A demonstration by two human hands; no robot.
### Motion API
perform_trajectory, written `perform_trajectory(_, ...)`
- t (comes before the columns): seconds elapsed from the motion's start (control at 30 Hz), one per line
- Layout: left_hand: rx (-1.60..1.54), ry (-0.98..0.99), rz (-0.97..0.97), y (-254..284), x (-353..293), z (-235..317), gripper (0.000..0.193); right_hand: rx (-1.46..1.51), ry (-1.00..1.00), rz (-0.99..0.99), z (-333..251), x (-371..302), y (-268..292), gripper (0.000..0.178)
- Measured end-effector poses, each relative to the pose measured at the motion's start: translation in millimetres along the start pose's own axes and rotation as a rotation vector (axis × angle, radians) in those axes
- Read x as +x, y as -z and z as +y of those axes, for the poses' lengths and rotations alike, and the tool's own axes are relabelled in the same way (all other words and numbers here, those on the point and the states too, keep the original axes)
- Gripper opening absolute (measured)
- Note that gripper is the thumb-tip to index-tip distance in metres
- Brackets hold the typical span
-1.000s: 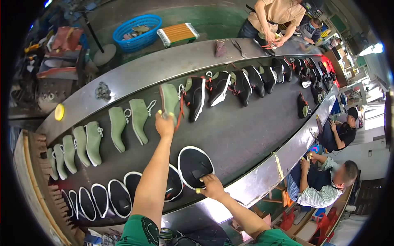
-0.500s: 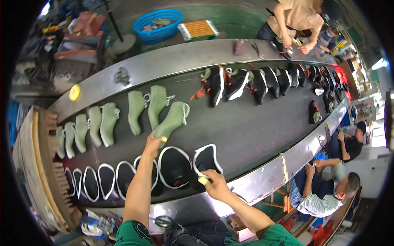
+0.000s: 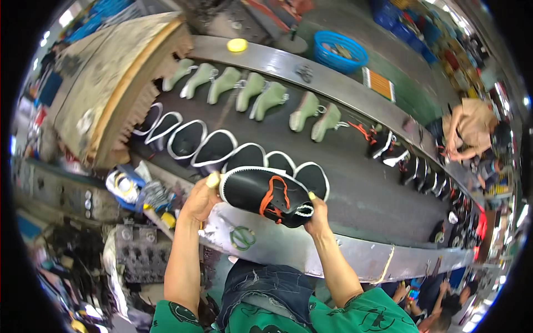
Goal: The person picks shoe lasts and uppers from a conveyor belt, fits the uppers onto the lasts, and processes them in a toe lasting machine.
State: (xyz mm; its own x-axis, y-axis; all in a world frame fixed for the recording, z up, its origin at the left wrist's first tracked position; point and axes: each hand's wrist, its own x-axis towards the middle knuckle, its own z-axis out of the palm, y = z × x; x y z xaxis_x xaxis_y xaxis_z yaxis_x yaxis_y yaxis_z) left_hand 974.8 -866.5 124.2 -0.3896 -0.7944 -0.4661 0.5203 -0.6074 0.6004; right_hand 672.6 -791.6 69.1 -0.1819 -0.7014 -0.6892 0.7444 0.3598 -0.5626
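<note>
Over the belt's near side I hold a black shoe upper (image 3: 244,191) with orange laces and a white rim, one end in each hand. My left hand (image 3: 201,201) grips its rounded toe end, a yellow cover on the thumb. At the other end my right hand (image 3: 318,215) is closed on the heel, beside a loop of white cord (image 3: 304,210). I cannot tell whether a last sits inside the upper. Just beyond it lies a row of black uppers with white rims (image 3: 217,149). Farther off, several pale green shoe lasts (image 3: 223,87) with white cords line the belt's far side.
A dark conveyor belt (image 3: 366,194) runs between metal rails, out of a worn housing (image 3: 122,83) at left. Green-handled scissors (image 3: 242,237) lie on the near rail; a yellow roll (image 3: 237,45) sits on the far one. Black shoes (image 3: 411,166) and co-workers (image 3: 469,130) are at right.
My left hand held a green last and my right hand an upper at the belt; now both hold one upper, lifted nearer me. The view has turned toward the housing at left.
</note>
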Motion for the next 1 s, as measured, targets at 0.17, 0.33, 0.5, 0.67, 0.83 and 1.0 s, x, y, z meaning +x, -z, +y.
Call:
perform_trajectory(0.17, 0.517, -0.531, 0.5, 69, -87, 24, 0.02, -0.29, -0.107, -0.307, 112, -37, -36, 0.019)
perform_trajectory(0.33, 0.583, -0.648, 0.82, 96, -223, 54, 0.025, -0.52, -0.453, -0.912, 171, -115, -143, 0.045)
perform_trajectory(0.5, 0.666, -0.929, 1.335, 116, -363, 49, 0.033, -0.902, 0.011, -1.175, 280, -203, -207, 0.013)
perform_trajectory(0.67, -0.107, -1.204, 1.441, 175, -494, 10, 0.034, -0.86, -0.221, -1.325, 366, -303, -239, 0.01)
perform_trajectory(0.83, -0.298, -1.419, 1.2, 196, -579, -44, 0.051, -0.815, -0.343, -1.386, 458, -378, -267, 0.015)
perform_trajectory(1.0, -0.598, -1.275, 1.163, 230, -604, -82, 0.036, -0.742, -0.339, -1.353, 534, -422, -281, 0.012)
